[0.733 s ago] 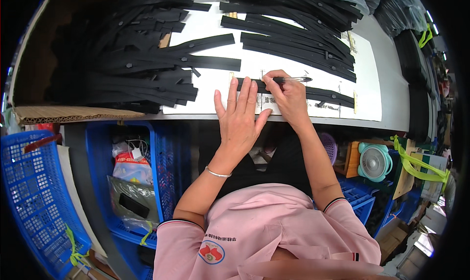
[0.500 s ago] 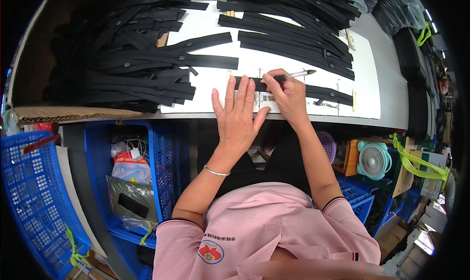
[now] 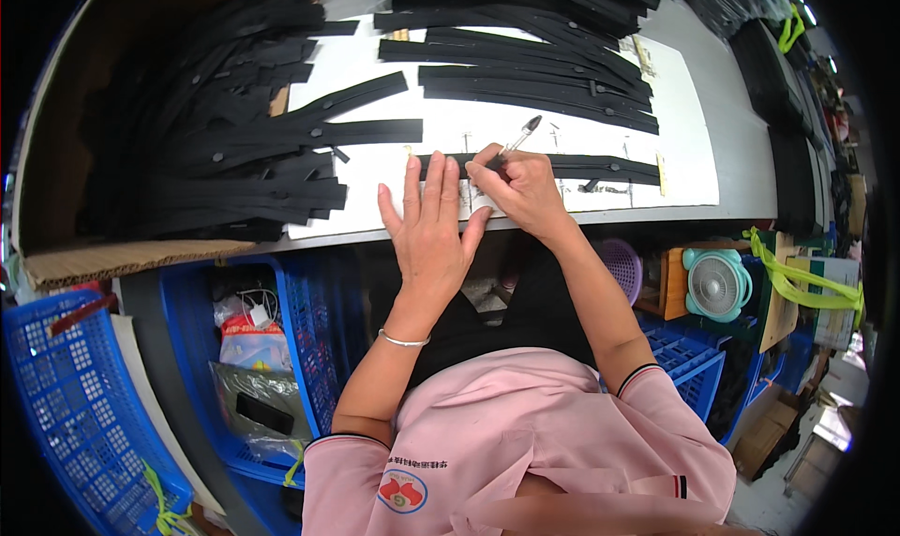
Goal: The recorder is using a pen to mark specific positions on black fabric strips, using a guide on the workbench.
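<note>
On a white board at the table's near edge lies a single black zipper, stretched left to right. Flat across its left part rests my left hand, fingers slightly spread, pressing it to the board. My right hand grips a pen over the zipper, just right of the left fingertips. The pen's dark end leans up and to the right; its lower end is hidden by my fingers. Dark lines and smudges mark the board around the zipper.
Many black zippers lie heaped in an open cardboard box on the left, some reaching onto the board. Another row of zippers lies beyond my hands. Below the table stand blue baskets, and a teal fan is at the right.
The pen has swung from leaning right to a steeper tilt, and my right hand has turned with it. My left hand keeps its place on the zipper. The whole view has shifted slightly.
</note>
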Demonstrator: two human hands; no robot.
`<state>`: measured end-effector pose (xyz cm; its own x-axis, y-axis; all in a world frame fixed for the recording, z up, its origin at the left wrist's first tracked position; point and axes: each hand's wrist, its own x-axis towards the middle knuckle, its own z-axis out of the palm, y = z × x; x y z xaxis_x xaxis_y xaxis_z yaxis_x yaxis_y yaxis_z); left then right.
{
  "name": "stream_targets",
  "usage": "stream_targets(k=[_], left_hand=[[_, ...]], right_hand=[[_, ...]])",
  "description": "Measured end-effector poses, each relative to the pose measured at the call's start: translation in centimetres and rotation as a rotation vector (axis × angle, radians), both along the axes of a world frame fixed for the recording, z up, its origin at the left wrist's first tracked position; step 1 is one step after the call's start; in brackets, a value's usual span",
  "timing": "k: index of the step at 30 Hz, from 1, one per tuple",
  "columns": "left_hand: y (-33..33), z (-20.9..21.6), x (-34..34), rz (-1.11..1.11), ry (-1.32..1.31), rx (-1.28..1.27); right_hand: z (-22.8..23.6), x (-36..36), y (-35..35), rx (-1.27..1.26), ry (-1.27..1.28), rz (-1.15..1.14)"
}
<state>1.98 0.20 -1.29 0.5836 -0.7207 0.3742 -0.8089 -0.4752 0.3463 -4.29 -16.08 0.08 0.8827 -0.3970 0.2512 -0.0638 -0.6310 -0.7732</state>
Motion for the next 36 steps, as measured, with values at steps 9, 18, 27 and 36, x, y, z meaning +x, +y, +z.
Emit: stream_targets(k=[9,18,27,36], left_hand=[[0.2,-0.2,0.1,-0.008,-0.014,-0.005],[-1.1,0.7,-1.1,-0.019,0.080,-0.056],[-6.3,1.3,-4.2,-0.219,0.169,-0.181],[-6.5,1.1,-4.2,-0.198,0.108,-0.138]], right_hand=[[2.2,-5.4,-4.4,0.116,-0.065,-0.443],[0.5,-5.8,-5.4,0.153,-0.061,-0.408],[0.2,-5.4,-5.2,0.075,-0.146,-0.406],[-0.1,-6.0,-5.7,0.132,-0.186,-0.320]])
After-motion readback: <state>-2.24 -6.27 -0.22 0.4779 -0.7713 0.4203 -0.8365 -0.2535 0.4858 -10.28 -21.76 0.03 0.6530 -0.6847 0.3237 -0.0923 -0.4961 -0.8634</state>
